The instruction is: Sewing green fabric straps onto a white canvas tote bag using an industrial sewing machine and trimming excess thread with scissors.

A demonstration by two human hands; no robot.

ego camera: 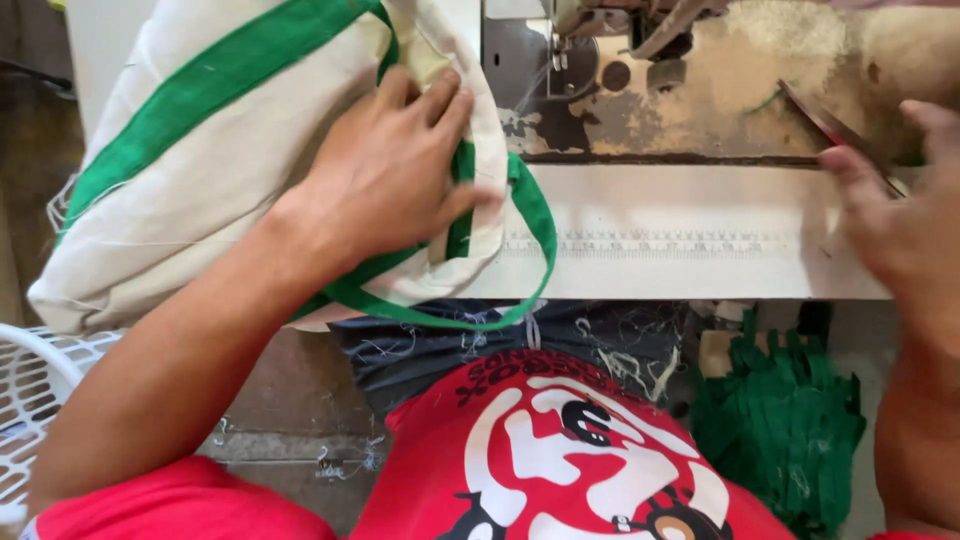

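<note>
My left hand presses down on a cream cloth bag with green stripes, gripping it near its green strap loop, which hangs over the table's front edge. My right hand sits at the right and holds a pair of dark scissors lying on the worn sewing machine bed. The bag covers the left part of the white table.
The sewing machine's needle area is at the top centre. A bundle of green straps lies low on the right by my lap. A white plastic basket stands at lower left. Loose threads cling to my dark shorts.
</note>
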